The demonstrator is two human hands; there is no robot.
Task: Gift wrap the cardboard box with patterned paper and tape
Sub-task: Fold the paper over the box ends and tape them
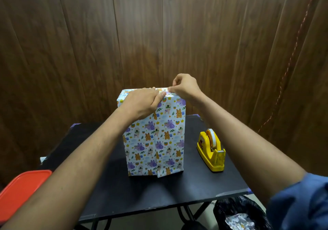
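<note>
Black table (124, 194) holds the box (156, 141), which stands tall in the middle, wrapped in paper with bunnies. Both hands work on its top end. The left hand (142, 103) lies flat and presses the fold down, fingers stretched out. The right hand (184, 87) pinches something small at the top edge; I cannot tell if it is tape or paper. To do it well, keep the fold tight and rub the edge smooth. The yellow tape holder (212, 149) waits just beside the box.

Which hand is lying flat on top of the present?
The left hand. It lies palm-down across the top of the wrapped box. The right hand is raised instead, pinching at the top edge with its fingertips.
</note>
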